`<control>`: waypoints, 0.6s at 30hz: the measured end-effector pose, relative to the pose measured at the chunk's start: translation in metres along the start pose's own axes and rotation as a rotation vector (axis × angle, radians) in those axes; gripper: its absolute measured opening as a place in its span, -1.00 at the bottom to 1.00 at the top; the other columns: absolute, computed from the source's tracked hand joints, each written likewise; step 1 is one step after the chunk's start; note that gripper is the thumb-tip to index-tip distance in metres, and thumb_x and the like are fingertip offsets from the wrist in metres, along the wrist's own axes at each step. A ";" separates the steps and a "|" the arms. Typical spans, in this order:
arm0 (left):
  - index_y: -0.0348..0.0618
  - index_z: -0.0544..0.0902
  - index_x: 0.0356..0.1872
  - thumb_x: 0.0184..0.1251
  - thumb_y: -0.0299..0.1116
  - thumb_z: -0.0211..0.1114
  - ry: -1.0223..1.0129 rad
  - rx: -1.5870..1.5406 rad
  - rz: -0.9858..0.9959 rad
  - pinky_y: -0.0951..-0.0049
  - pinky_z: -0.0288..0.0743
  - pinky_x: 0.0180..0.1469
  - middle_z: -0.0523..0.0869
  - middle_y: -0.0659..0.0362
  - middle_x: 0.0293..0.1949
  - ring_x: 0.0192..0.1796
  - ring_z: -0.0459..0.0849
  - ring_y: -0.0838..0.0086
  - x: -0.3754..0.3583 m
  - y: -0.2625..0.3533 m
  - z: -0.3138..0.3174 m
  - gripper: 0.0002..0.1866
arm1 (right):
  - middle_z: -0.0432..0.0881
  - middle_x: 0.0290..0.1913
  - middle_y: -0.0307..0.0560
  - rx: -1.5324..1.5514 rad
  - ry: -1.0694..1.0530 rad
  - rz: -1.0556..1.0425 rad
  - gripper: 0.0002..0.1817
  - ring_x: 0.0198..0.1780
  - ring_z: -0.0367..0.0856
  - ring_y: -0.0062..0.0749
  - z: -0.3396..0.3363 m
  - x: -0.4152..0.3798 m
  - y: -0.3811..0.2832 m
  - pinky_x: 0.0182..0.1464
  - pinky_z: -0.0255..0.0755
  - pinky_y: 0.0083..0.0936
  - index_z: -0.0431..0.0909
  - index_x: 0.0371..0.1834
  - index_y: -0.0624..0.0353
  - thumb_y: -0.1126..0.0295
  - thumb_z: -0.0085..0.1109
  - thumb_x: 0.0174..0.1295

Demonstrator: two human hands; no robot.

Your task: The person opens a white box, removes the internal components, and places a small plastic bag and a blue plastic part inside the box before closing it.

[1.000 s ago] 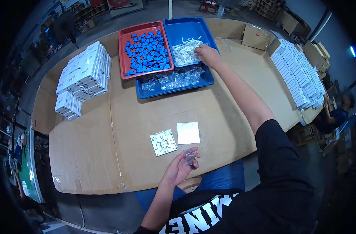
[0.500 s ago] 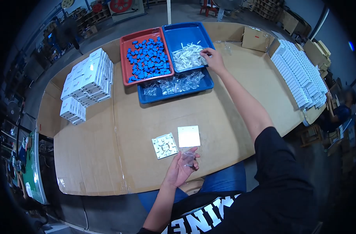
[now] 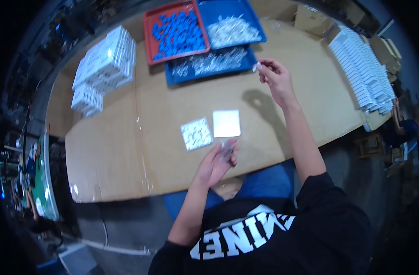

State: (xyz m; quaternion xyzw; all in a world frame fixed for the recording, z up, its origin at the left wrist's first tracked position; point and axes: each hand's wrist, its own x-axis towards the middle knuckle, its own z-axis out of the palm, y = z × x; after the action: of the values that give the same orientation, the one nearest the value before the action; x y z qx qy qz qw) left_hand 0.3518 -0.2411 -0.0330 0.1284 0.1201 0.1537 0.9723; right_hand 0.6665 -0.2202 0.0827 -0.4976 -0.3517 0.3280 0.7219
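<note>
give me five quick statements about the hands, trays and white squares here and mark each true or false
1. The right hand has a small white piece in its fingers. True.
2. The left hand is holding a blue piece. False: it holds a clear plastic item.
3. The red tray holds many blue pieces. True.
4. The two white squares are stacked together. False: the plain square and the patterned square lie side by side on the table.
5. The tray of white pieces is left of the red one. False: that blue tray is on its right.
</note>
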 end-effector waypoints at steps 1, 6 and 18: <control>-0.31 0.35 0.52 0.74 -0.03 -0.04 -0.030 0.060 0.022 0.28 0.53 0.10 0.67 0.10 0.09 -0.06 0.64 0.38 -0.001 0.001 0.001 -0.40 | 0.76 -0.19 -0.21 -0.154 -0.017 0.023 -0.80 -0.31 0.61 -0.66 0.006 -0.027 0.008 -0.27 0.47 -0.64 0.69 0.00 0.27 0.47 0.38 0.37; -0.29 0.37 0.50 0.75 -0.05 -0.03 -0.039 0.121 0.078 0.32 0.59 0.10 0.69 0.11 0.12 -0.03 0.69 0.42 0.000 0.000 0.004 -0.43 | 0.78 -0.16 -0.21 -0.193 -0.222 0.229 -0.79 -0.30 0.63 -0.68 0.035 -0.124 0.027 -0.19 0.50 -0.69 0.71 -0.01 0.27 0.48 0.40 0.34; -0.19 0.50 0.32 0.76 0.00 -0.08 -0.066 0.183 0.069 0.33 0.58 0.09 0.68 0.04 0.13 -0.01 0.67 0.41 -0.001 -0.001 0.005 -0.51 | 0.78 -0.02 -0.15 -0.484 -0.785 0.167 -0.88 -0.20 0.68 -0.58 0.046 -0.108 0.011 -0.06 0.54 -0.55 0.77 -0.19 0.21 0.48 0.41 0.23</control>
State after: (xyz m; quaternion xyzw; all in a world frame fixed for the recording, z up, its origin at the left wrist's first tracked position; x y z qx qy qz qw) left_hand 0.3528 -0.2433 -0.0286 0.2259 0.0970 0.1712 0.9541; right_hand 0.5691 -0.2832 0.0648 -0.5164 -0.6235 0.4569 0.3686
